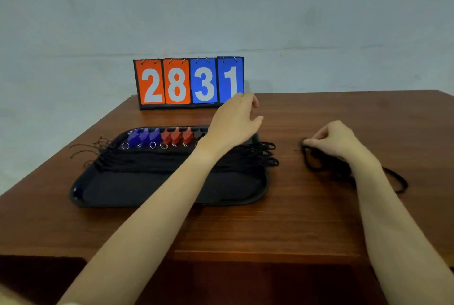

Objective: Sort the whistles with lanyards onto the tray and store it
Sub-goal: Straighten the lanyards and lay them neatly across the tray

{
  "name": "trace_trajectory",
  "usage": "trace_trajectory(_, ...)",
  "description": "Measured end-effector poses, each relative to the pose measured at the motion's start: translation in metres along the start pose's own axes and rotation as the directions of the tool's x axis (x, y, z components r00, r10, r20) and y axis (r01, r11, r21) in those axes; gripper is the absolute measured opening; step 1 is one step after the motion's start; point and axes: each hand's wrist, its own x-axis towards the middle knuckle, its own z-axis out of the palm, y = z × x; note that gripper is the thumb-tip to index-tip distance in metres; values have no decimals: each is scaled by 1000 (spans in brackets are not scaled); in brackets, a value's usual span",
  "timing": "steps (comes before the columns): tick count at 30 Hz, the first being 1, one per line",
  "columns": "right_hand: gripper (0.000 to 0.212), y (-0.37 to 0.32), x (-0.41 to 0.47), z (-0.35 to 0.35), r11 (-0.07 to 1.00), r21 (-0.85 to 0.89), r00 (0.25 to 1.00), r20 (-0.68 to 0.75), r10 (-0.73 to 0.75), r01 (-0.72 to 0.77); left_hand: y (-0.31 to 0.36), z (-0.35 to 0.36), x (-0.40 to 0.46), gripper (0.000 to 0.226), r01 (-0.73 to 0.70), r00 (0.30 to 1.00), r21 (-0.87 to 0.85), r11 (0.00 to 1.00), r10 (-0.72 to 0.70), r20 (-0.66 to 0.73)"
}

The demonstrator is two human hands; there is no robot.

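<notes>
Nearest, right of the tray, the right hand pinches a loose black lanyard lying on the surface, its whistle hidden. Left hand hovers spread over the tray's far-right corner, beside the row of whistles; the right hand is nearer that lanyard.

soft, dim indoor light, mild blur

even, muted light with a cool cast on the wall. faint sheen on the desk and the black tray rim. soft focus throughout; wide-angle bending at the edges; bottom corners fall dark.
</notes>
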Motion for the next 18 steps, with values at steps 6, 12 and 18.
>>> trace_trajectory(6,14,3,4,1,999,-44,1000,-3,-8,8,2,19,-1,19,-20,1000,-78,997,21,10)
trace_trajectory(12,2,8,6,-4,985,-3,938,-305,-163,171,2,23,-10,10,-104,994,-133,986,100,-35)
trace_trajectory(18,12,-6,-8,-10,867,119,837,-353,-418,483,9,25,-10,21,-97,995,-365,926,79,-65)
